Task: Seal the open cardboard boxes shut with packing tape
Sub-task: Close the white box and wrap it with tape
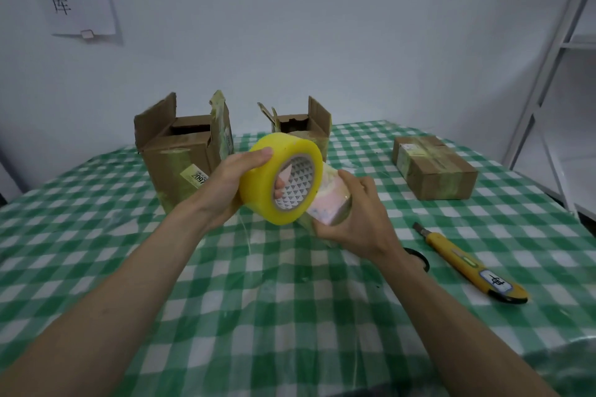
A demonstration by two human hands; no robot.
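Observation:
A yellow roll of packing tape point(274, 182) is held up above the table. My left hand point(233, 182) grips it, thumb over the outer face and fingertips inside the core. My right hand point(356, 214) pinches a clear strip of tape point(330, 200) pulled out from the roll toward the right. Behind the roll stand two open cardboard boxes: a larger one point(180, 155) at back left with its flaps up, and a smaller one point(304, 124) at back centre, partly hidden by the roll.
A taped-shut cardboard box point(433, 167) lies at the back right. A yellow utility knife point(471, 264) lies on the green checked tablecloth point(251, 300) to the right of my right wrist, next to a black scissor handle point(419, 259). White shelving point(561, 51) stands at the right.

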